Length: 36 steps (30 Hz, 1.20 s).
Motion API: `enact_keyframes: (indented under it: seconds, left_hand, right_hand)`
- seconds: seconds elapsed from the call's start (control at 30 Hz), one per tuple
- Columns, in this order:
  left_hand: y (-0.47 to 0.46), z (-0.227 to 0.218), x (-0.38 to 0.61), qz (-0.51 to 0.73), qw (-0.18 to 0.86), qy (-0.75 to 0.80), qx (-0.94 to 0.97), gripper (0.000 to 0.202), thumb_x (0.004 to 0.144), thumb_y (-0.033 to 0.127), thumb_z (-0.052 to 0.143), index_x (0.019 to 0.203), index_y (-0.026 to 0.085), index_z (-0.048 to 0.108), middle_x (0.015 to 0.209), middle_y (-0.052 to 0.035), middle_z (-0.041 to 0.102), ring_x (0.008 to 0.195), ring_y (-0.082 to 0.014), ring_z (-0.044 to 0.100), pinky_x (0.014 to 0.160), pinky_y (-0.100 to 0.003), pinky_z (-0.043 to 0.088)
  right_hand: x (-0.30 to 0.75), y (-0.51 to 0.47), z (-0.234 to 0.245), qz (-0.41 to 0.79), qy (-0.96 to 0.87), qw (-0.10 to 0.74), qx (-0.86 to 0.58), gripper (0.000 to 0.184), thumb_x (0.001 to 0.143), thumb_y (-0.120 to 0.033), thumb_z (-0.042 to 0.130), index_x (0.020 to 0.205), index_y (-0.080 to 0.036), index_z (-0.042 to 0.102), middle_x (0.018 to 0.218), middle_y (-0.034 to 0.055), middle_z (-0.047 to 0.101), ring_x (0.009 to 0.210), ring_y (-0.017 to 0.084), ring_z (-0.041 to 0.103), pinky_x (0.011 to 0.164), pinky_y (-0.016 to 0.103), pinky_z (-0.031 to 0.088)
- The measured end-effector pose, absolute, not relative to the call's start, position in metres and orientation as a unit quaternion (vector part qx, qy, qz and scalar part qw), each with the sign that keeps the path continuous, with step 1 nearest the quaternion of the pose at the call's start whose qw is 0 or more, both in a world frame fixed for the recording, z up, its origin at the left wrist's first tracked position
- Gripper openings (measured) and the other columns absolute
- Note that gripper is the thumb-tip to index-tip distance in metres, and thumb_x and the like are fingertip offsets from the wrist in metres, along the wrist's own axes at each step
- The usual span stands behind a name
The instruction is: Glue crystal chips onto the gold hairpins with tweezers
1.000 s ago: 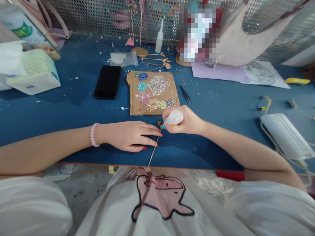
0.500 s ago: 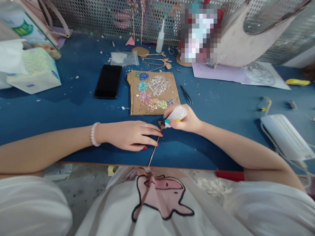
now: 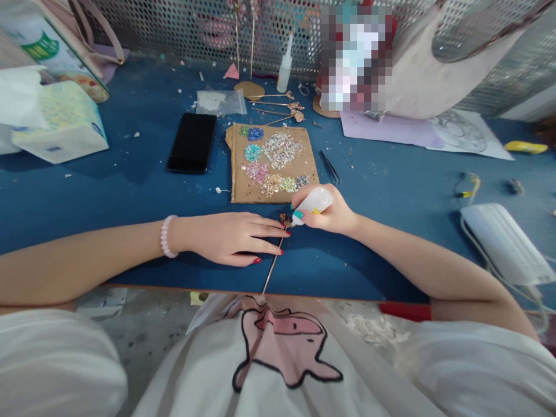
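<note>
My right hand is closed around a small white squeeze bottle, tilted with its base up. Its lower end is at the dark gold ornament that tops a thin metal hairpin; the nozzle tip is hidden. Stretched flat on the table, my left hand has its fingers spread and their tips touching the stick just below the ornament. The hairpin slants towards the table's front edge. Just beyond my hands lies a cardboard piece bearing small heaps of coloured beads or stones.
Tweezers lie right of the cardboard, a black phone left. Behind are several gold hairpins, a plastic bag and another bottle. A tissue pack sits far left; a white power strip with cables is at right.
My left fingertips have slid slightly to the right along the hairpin, nearer its ornament. The bottle in my right hand stays almost in place.
</note>
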<state>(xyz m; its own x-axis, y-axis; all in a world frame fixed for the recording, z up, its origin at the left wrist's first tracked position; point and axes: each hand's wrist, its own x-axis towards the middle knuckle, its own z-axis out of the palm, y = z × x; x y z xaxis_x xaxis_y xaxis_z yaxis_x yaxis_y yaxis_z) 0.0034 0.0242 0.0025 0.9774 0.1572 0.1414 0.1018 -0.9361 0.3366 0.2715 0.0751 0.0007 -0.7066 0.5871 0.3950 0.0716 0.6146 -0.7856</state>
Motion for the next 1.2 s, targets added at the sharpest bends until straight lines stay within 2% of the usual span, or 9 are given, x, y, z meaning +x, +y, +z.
enact_keyframes:
  seconds: [0.4, 0.83, 1.0, 1.2]
  left_hand:
    - [0.026, 0.0, 0.003, 0.076, 0.18, 0.072, 0.978, 0.045, 0.101, 0.028, 0.051, 0.145, 0.019, 0.059, 0.161, -0.0133, 0.047, 0.152, -0.0287, 0.042, 0.125, -0.044, 0.041]
    - [0.026, 0.001, 0.003, 0.077, 0.183, 0.072, 0.978, 0.044, 0.103, 0.029, 0.048, 0.143, 0.018, 0.061, 0.16, -0.0132, 0.048, 0.151, -0.0298, 0.044, 0.124, -0.045, 0.043]
    - [0.025, 0.002, 0.003, 0.076, 0.185, 0.073, 0.977, 0.043, 0.103, 0.028, 0.049, 0.142, 0.018, 0.061, 0.16, -0.0131, 0.049, 0.15, -0.0289, 0.045, 0.124, -0.044, 0.043]
    - [0.026, 0.002, 0.004, 0.084, 0.186, 0.069, 0.977, 0.042, 0.102, 0.028, 0.049, 0.14, 0.018, 0.063, 0.159, -0.0132, 0.05, 0.151, -0.0285, 0.045, 0.124, -0.044, 0.042]
  right_hand:
    - [0.272, 0.077, -0.002, 0.381, -0.84, 0.34, -0.184, 0.022, 0.089, -0.038, 0.067, 0.085, -0.017, 0.066, 0.075, -0.0002, 0.068, 0.064, 0.008, 0.06, 0.059, 0.02, 0.048]
    - [0.275, 0.077, -0.009, 0.366, -0.834, 0.377, -0.169, 0.034, 0.095, -0.05, 0.062, 0.086, -0.017, 0.068, 0.078, 0.0016, 0.07, 0.067, 0.009, 0.064, 0.062, 0.022, 0.051]
    - [0.276, 0.078, -0.01, 0.362, -0.824, 0.401, -0.172, 0.03, 0.098, -0.046, 0.062, 0.089, -0.018, 0.068, 0.079, 0.0007, 0.071, 0.07, 0.009, 0.065, 0.064, 0.021, 0.052]
    - [0.275, 0.077, -0.01, 0.367, -0.829, 0.39, -0.161, 0.029, 0.096, -0.047, 0.064, 0.09, -0.018, 0.068, 0.08, 0.0013, 0.071, 0.07, 0.01, 0.066, 0.065, 0.022, 0.053]
